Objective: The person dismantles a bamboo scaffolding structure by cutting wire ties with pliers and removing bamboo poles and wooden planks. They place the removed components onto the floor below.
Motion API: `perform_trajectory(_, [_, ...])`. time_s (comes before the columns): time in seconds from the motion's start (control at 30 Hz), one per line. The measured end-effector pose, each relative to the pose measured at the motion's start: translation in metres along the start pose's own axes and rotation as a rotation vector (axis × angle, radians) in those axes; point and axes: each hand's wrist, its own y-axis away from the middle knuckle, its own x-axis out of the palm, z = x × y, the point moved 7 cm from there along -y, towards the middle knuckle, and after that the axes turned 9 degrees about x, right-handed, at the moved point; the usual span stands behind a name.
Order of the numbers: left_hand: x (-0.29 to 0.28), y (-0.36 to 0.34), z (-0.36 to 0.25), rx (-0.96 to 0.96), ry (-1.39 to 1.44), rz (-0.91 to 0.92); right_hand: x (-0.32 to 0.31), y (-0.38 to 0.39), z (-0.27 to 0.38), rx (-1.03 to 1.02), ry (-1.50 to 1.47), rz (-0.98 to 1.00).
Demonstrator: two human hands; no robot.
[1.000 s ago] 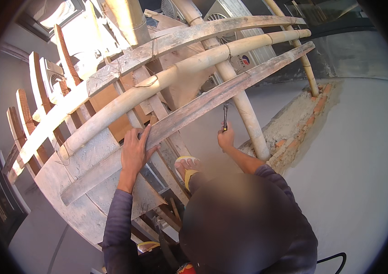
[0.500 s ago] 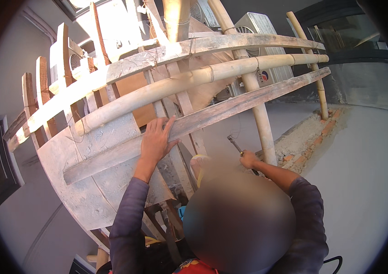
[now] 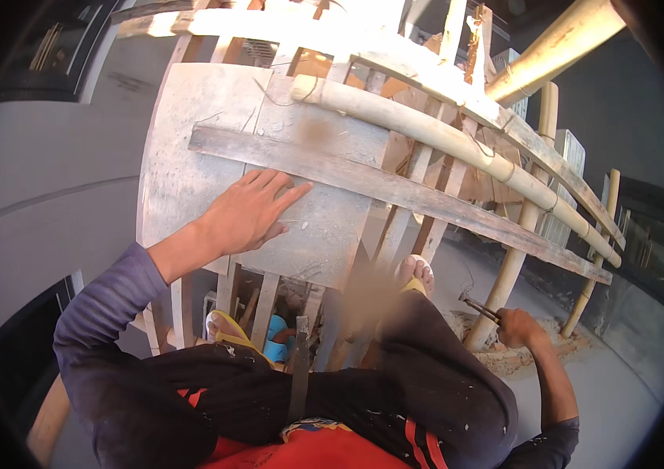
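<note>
My left hand (image 3: 248,213) is open, fingers stretched out over a pale, dusty board (image 3: 320,238). Its fingertips reach the near edge of a long weathered plank (image 3: 324,166), which runs from the board out to the right. Down at the right, my right hand (image 3: 521,328) is closed round the handles of slim metal pincers (image 3: 480,309). A thin wire (image 3: 469,283) shows close to the pincers' jaws; whether they grip it I cannot tell.
A bamboo pole (image 3: 402,116) lies beyond the plank, and upright bamboo (image 3: 513,273) stands at the right. My sandalled feet (image 3: 416,275) rest on the slatted scaffold with gaps between its slats. Rubble and brick (image 3: 531,356) lie below, beside a grey wall (image 3: 58,187).
The view has swung left and down, bringing my legs and feet into sight. My left hand has slid off the plank's top toward its near edge. My right hand still holds the pincers.
</note>
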Motion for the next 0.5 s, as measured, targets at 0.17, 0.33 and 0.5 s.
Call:
perform_trajectory(0.17, [0.042, 0.091, -0.012, -0.168, 0.349, -0.132, -0.087, 0.102, 0.076, -0.051, 0.128, 0.002])
perform_trajectory(0.33, [0.034, 0.096, -0.037, -0.034, 0.399, -0.252, -0.138, 0.174, 0.155, -0.272, 0.211, -0.081])
perform_trajectory(0.5, [0.008, 0.105, -0.045, 0.076, 0.396, -0.460, -0.163, 0.238, 0.258, -0.402, 0.194, -0.080])
